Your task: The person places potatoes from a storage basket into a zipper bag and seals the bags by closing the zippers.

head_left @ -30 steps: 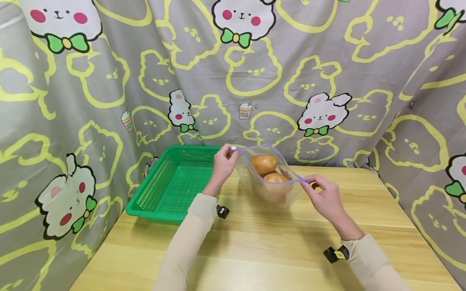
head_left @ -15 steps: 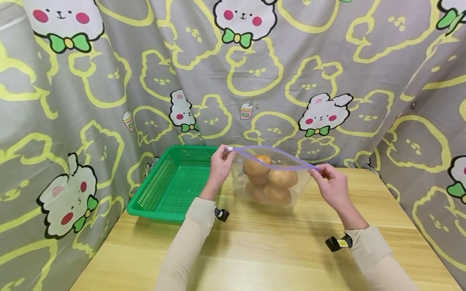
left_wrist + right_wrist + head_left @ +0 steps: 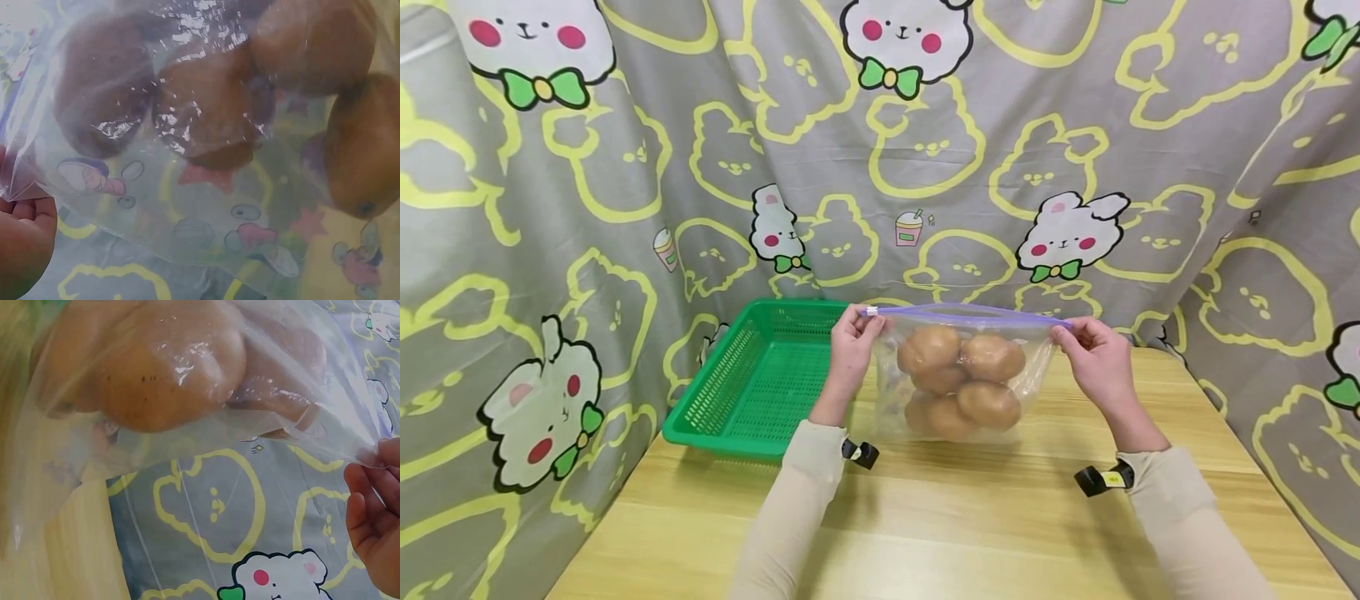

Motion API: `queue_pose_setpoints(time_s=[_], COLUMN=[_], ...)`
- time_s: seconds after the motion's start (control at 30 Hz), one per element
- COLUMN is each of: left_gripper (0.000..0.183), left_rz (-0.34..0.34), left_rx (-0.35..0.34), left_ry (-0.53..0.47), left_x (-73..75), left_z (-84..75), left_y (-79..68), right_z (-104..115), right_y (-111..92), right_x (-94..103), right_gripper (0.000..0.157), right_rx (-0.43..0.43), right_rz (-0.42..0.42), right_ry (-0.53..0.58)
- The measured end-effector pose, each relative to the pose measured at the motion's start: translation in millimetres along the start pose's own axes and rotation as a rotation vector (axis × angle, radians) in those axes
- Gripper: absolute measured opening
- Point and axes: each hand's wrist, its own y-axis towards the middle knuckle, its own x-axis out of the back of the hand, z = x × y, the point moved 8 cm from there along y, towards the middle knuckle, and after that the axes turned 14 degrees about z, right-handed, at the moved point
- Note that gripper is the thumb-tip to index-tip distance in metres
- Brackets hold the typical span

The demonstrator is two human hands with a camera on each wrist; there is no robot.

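A clear zip bag (image 3: pixel 887 392) with a purple zip strip (image 3: pixel 970 313) hangs just above the wooden table (image 3: pixel 970 517), holding several brown potatoes (image 3: pixel 961 382). My left hand (image 3: pixel 854 333) pinches the bag's top left corner by the white slider. My right hand (image 3: pixel 1092 348) pinches the top right corner, and the strip is stretched level between them. The left wrist view looks through the bag (image 3: pixel 156 206) at the potatoes (image 3: pixel 209 109), with fingertips (image 3: pixel 25 231) at the lower left. In the right wrist view a potato (image 3: pixel 165 372) fills the bag (image 3: pixel 37 469), and fingers (image 3: pixel 375 519) show at the right edge.
An empty green plastic basket (image 3: pixel 758 379) stands on the table to the left of the bag. A grey curtain (image 3: pixel 625 167) printed with yellow and white bunnies surrounds the table at the back and both sides. The table's near half lies bare.
Both hands have lifted the bag and pulled its top taut; the right hand rose and moved right. The bag turned from tilted open-side-up to hanging flat, and the potatoes settled lower.
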Motion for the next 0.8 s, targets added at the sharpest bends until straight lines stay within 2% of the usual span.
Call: queue_pose_setpoints(time_s=[0.2, 0.33, 0.47, 0.63, 0.8], left_gripper=[0.008, 0.018, 0.015, 0.013, 0.017], left_rz=[-0.03, -0.022, -0.026, -0.033, -0.043], left_rx=[0.006, 0.008, -0.005, -0.023, 0.031], left_ry=[-0.089, -0.068, -0.057, -0.031, -0.025], left_x=[0.5, -1.6, -4.1, -7.3, -8.7], left_z=[2.8, 2.9, 0.5, -2.6, 9.7], left_y=[-6.9, -10.6, -12.1, -10.9, -10.0], right_z=[-1.7, -5.5, -9.0, -12.1, -22.6], right_y=[6.1, 8.4, 9.8, 12.1, 14.9], right_x=[4.2, 6.0, 8.6, 14.6, 11.7], right_gripper=[0.024, 0.027, 0.026, 0.023, 0.028], right_rx=[-0.028, -0.052, -0.073, -0.074, -0.096], right_rz=[0.016, 0.042, 0.058, 0.035, 0.053], right_ry=[0.02, 0.057, 0.104, 0.118, 0.094])
